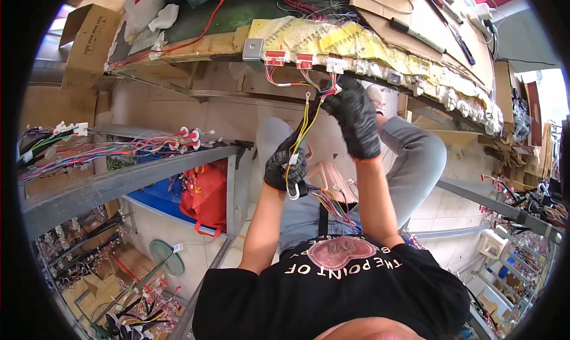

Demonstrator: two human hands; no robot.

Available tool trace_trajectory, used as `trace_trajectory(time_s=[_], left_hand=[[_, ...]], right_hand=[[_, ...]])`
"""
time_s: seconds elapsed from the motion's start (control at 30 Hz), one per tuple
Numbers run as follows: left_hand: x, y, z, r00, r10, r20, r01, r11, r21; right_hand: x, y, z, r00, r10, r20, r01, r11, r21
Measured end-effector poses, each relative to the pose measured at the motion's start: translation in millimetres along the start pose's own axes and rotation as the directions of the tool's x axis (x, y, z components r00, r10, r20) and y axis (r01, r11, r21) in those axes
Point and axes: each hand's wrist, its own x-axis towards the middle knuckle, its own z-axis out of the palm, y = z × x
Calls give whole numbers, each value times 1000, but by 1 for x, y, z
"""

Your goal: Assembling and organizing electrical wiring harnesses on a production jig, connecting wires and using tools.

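Observation:
Both my hands wear dark grey work gloves. My left hand (285,167) is closed round a wire harness (306,125) in front of my lap; yellow and black wires run up from it, and a white hook-like loop (293,191) hangs below the fist. Higher up, my right hand (358,121) has its fingers closed at the bunched coloured wires just under the bench edge; its fingertips are partly hidden. Those wires fan out to two red connectors (275,58) (304,61) and a white connector (336,64) on the edge. A ring terminal (308,95) sticks up beside the bundle.
The bench edge (380,49) is wrapped in yellow and white tape. A black marker (415,35) lies on cardboard there. At left, finished-looking wire bundles (136,153) rest over a grey metal frame (119,184), with a red bag (205,194) below. More harnesses (528,212) hang at right.

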Motion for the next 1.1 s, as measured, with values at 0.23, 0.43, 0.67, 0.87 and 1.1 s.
trace_trajectory(time_s=[0.23,0.43,0.67,0.87,1.1], left_hand=[[4,0,19,996,-26,-84,51,949,311],[8,-1,26,946,-1,-324,230,706,670],[20,-6,46,942,72,-329,234,562,793],[25,-8,50,949,79,-304,215,542,812],[29,-8,53,948,31,-318,236,603,762]], right_hand=[[-15,-11,18,986,-5,-167,17,997,70],[-12,8,9,909,-414,-44,356,828,-433],[-8,-2,-12,971,-69,-228,14,973,-232],[3,0,-15,967,-127,-222,72,968,-241],[4,-1,-3,914,-201,-352,128,967,-220]])
